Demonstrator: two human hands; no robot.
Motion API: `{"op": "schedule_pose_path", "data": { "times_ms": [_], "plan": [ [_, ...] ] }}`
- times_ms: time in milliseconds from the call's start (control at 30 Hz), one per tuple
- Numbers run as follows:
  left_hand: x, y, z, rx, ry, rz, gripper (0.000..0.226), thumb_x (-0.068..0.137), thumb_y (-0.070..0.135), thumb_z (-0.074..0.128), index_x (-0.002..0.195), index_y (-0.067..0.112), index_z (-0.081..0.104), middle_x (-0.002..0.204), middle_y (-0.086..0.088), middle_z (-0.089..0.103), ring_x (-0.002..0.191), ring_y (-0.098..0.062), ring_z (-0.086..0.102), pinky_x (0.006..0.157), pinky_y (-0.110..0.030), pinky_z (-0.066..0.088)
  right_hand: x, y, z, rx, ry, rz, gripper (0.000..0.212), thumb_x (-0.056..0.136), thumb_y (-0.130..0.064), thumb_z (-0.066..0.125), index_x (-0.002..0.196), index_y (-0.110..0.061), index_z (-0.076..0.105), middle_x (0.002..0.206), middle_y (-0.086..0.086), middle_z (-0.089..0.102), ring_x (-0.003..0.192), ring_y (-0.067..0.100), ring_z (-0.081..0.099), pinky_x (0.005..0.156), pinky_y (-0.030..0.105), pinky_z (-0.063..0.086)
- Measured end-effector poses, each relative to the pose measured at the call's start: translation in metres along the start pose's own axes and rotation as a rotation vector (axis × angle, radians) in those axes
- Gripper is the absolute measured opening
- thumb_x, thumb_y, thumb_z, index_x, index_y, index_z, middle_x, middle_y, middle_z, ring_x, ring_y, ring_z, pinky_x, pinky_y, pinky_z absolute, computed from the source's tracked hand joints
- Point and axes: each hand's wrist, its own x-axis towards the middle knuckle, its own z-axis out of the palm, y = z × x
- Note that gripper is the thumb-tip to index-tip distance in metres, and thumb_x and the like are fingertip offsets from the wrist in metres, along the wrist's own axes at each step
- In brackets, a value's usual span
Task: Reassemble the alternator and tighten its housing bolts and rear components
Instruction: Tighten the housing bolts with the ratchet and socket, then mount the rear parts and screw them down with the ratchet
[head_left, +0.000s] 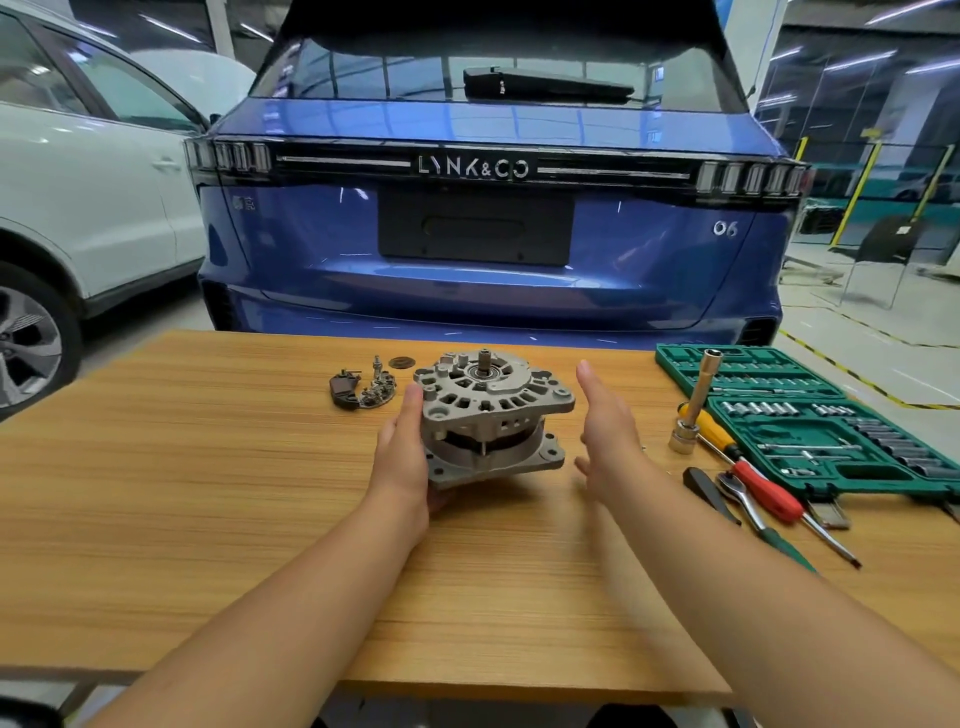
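The grey alternator (493, 415) stands on the wooden table (208, 467), shaft end up, its two housing halves stacked. My left hand (405, 457) lies flat against its left side, fingers straight, thumb under the lower edge. My right hand (608, 431) hovers open just to the right of the housing, a small gap between them. Loose rear parts (361, 389), a dark rectifier piece with small bolts, lie behind and to the left of the alternator. A small brown disc (401, 362) sits beside them.
A green socket set case (810, 415) lies open at the right. In front of it are a long socket on an extension (696, 405), a ratchet (748, 499) and red and yellow handled screwdrivers (763, 483). A blue car's rear (488, 208) stands just past the table.
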Motion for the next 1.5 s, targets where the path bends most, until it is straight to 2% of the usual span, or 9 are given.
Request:
{"op": "schedule_pose_path", "data": {
  "times_ms": [133,233,333,467,800,967,1067,1200,1500],
  "plan": [
    [-0.001,0.01,0.003,0.04,-0.058,-0.079,0.062,0.072,0.079,0.063,0.115,0.035,0.067,0.1,-0.001,0.078,0.104,-0.033,0.067,0.081,-0.047,0.057,0.003,0.007,0.002,0.139,-0.377,0.199,0.061,0.081,-0.066,0.067,0.127,-0.026,0.063,0.125,0.014,0.068,0.111,0.041,0.067,0.091,0.06,0.055],
    [0.004,0.022,-0.003,0.08,-0.101,-0.096,0.047,0.082,0.068,0.062,0.108,0.03,0.07,0.086,-0.002,0.079,0.101,-0.035,0.069,0.078,-0.047,0.06,-0.001,0.014,0.008,0.167,-0.343,0.143,0.048,0.083,-0.056,0.066,0.118,-0.022,0.067,0.099,0.013,0.078,0.092,0.035,0.075,0.075,0.051,0.062],
    [0.002,0.033,-0.007,0.147,-0.12,-0.103,0.049,0.086,0.066,0.058,0.115,0.027,0.068,0.107,-0.009,0.076,0.102,-0.036,0.069,0.075,-0.046,0.06,-0.009,0.019,0.015,0.157,-0.285,0.1,0.039,0.084,-0.054,0.062,0.108,-0.024,0.068,0.08,0.005,0.078,0.078,0.028,0.077,0.062,0.041,0.06],
    [-0.009,0.037,-0.007,0.173,-0.116,-0.104,0.048,0.088,0.064,0.055,0.115,0.027,0.067,0.111,-0.009,0.074,0.103,-0.036,0.068,0.069,-0.043,0.061,-0.019,0.024,0.017,0.162,-0.233,0.096,0.035,0.082,-0.054,0.062,0.104,-0.027,0.069,0.08,0.002,0.078,0.093,0.03,0.073,0.069,0.045,0.063],
    [-0.034,0.032,-0.019,0.144,-0.127,-0.099,0.047,0.087,0.065,0.056,0.111,0.026,0.069,0.084,-0.003,0.079,0.096,-0.034,0.07,0.058,-0.039,0.06,-0.052,0.03,0.008,0.165,-0.244,0.083,0.037,0.082,-0.055,0.061,0.104,-0.026,0.07,0.086,0.005,0.079,0.092,0.031,0.074,0.066,0.042,0.062],
    [-0.034,0.027,-0.026,0.111,-0.142,-0.123,0.055,0.085,0.076,0.055,0.113,0.031,0.07,0.111,-0.007,0.072,0.099,-0.033,0.068,0.058,-0.04,0.06,-0.051,0.035,0.006,0.141,-0.235,0.039,0.04,0.086,-0.064,0.058,0.104,-0.03,0.07,0.087,0.003,0.079,0.091,0.028,0.075,0.077,0.045,0.063],
    [-0.021,0.015,-0.041,0.212,-0.037,-0.007,0.058,0.093,0.078,0.038,0.118,0.033,0.065,0.119,-0.002,0.066,0.106,-0.029,0.065,0.081,-0.047,0.059,-0.041,0.043,-0.001,0.125,-0.149,-0.005,0.059,0.092,-0.075,0.043,0.112,-0.028,0.07,0.104,0.006,0.075,0.101,0.029,0.07,0.087,0.047,0.058],
    [0.009,0.0,-0.083,1.026,0.154,0.422,0.042,0.098,0.05,0.055,0.135,0.028,0.056,0.136,0.001,0.058,0.113,-0.017,0.057,0.092,-0.039,0.049,-0.015,0.051,-0.009,0.199,0.024,-0.038,0.065,0.1,-0.064,0.04,0.115,-0.007,0.066,0.113,0.017,0.069,0.107,0.032,0.067,0.095,0.049,0.056],
    [0.095,0.021,-0.082,1.234,0.349,0.253,0.108,0.077,0.062,0.076,0.16,0.025,0.017,0.165,-0.004,0.026,0.147,-0.03,0.032,0.116,-0.051,0.036,0.025,0.055,0.007,0.132,0.101,-0.16,0.06,0.103,-0.057,0.042,0.105,-0.003,0.067,0.105,0.018,0.074,0.102,0.031,0.071,0.091,0.049,0.058]
  ]
}}
